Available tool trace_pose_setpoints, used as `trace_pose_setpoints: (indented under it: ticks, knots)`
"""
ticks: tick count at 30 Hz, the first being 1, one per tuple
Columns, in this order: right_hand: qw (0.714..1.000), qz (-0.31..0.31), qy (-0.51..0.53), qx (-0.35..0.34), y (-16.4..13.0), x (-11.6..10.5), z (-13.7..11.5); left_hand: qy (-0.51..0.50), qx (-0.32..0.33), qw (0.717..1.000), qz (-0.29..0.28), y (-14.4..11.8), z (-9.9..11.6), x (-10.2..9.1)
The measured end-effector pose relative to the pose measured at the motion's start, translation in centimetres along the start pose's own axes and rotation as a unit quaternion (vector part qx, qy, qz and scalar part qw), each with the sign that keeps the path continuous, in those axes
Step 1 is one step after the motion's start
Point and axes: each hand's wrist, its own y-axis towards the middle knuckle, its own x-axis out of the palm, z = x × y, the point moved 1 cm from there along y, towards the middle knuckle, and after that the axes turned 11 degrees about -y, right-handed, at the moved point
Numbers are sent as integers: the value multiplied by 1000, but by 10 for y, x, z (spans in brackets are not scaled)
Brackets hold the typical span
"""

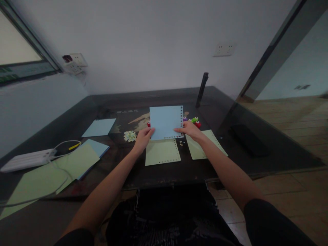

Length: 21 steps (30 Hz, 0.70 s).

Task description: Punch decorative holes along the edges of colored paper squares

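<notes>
A light blue sheet of paper is held up above the table between my two hands. Small punched holes run along its right and bottom edges. My left hand pinches its lower left corner, and my right hand grips its right side near the bottom. Below it lies a pale green sheet with holes along its right and bottom edges. Another pale green sheet lies partly under my right forearm. Small colourful craft punches sit behind my right hand. Tiny paper cut-outs are scattered between the green sheets.
Left of my left hand is a pile of small paper pieces. More blue paper and green paper lie at the left, beside a white power strip with cables. A dark upright object stands at the back; a black case lies right.
</notes>
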Motion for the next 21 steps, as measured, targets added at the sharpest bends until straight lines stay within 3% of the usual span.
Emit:
trace_pose_setpoints:
  ticks: [4, 12, 17, 21]
  knots:
    - [1000, 2, 16, -2, 0, 0, 1, 20, 41, 999, 5, 2, -1, -2]
    - [1000, 9, 25, -3, 1, -2, 1, 43, 54, 998, 6, 4, 0, -3]
    - [996, 73, 37, 18, 0, -11, -3, -32, 19, 999, 8, 0, 8, 0]
    - [991, 114, 68, 10, -5, -25, -5, -30, 4, 999, 25, -1, 10, -2]
